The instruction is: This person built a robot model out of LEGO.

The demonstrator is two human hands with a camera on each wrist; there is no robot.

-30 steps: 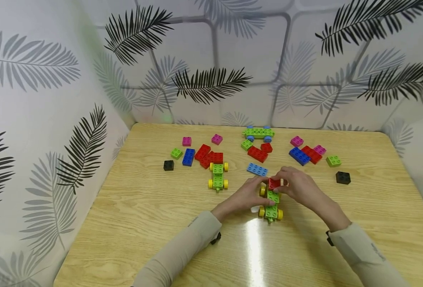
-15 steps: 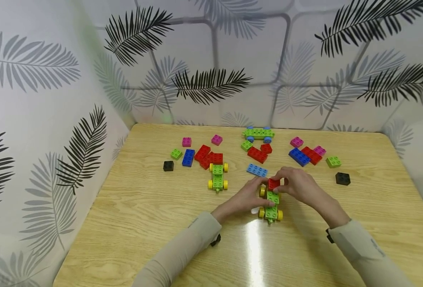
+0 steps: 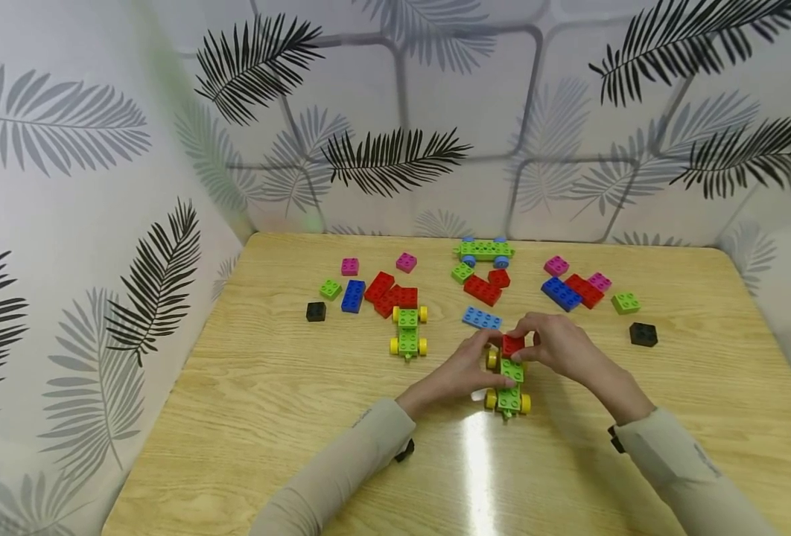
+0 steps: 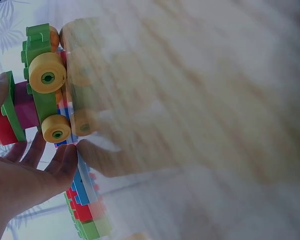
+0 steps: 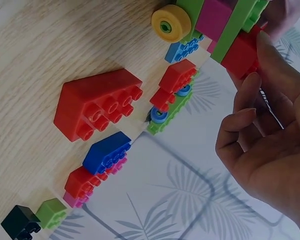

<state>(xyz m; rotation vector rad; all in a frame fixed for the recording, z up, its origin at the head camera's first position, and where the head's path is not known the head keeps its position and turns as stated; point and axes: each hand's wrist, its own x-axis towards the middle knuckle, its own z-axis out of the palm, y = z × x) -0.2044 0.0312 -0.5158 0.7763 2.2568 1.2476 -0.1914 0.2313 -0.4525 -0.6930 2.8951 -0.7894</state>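
A toy car (image 3: 509, 403) of building blocks stands on the table, a green base with yellow wheels (image 4: 47, 73). In the left wrist view a purple brick (image 4: 26, 106) joins the base to a green plate (image 5: 234, 36) above. On the plate's far end sits a small red brick (image 3: 512, 345). My left hand (image 3: 459, 372) grips the car from the left, thumb on the plate and fingers at its far end. From the right, my right hand (image 3: 559, 350) pinches the red brick between thumb and fingers. How firmly the brick is seated, I cannot tell.
A second green car (image 3: 407, 335) with yellow wheels stands left, and a blue-wheeled green base (image 3: 483, 249) at the back. Several loose bricks lie behind the hands, among them a light blue one (image 3: 481, 318) and a black one (image 3: 643, 334). A patterned wall rises behind the table.
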